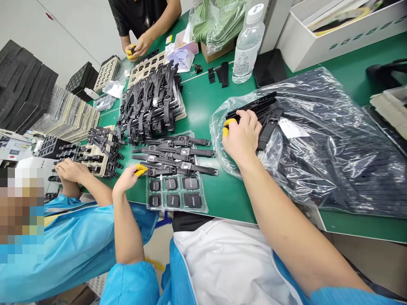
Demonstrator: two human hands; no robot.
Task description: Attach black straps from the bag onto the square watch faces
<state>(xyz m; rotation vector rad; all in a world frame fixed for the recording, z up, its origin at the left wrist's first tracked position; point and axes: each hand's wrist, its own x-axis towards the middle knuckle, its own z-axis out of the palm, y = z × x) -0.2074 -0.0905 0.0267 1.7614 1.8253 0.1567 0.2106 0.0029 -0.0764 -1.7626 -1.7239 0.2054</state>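
Okay, head view: our left hand (126,178), yellow covers on its fingertips, is at the near-left strap ends of a row of black-strapped watches (178,154). Fingers are drawn together there; we can't tell if they pinch a strap. The row lies on the green tabletop (224,197), just behind a clear plastic tray (205,203) with six black square pieces in its pockets.

Our right hand (243,135), also yellow-tipped, bends its fingers over loose black straps (270,127) on a big clear plastic bag (330,148) of dark contents. Whether it grips any, we can't tell.

Beyond the row we see a heaped pile of black-strapped watches (152,101). A clear bottle with white cap (247,53) stands behind the bag, beside a flat black slab (270,67).
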